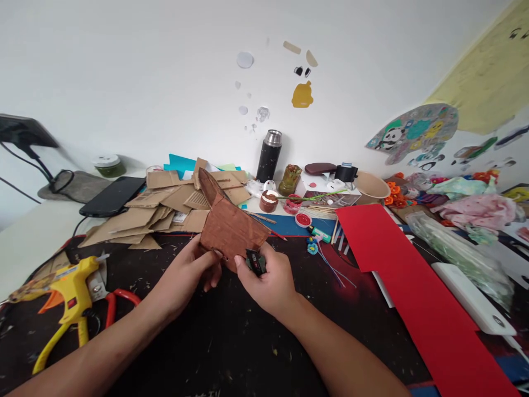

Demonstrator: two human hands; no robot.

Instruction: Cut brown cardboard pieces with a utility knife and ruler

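A brown-painted cardboard piece [233, 229], with a long pointed strip rising from its upper left, is held up over the dark mat. My left hand [198, 262] grips its lower left edge, thumb in front and the other fingers curled behind. My right hand [268, 275] is closed around a small dark green and black object [256, 262] with a tiny red mark, pressed near the lower right of the cardboard; its kind is unclear. Whether the right fingers also grip the cardboard is hidden.
A yellow glue gun [72, 292] and red-handled pliers [113, 303] lie at left. Cardboard scraps [140, 212] pile behind. A black thermos [269, 157], paint jars [269, 201] and a green jar [290, 180] stand at the back. Red card [409, 281] and a white power strip [473, 298] lie right.
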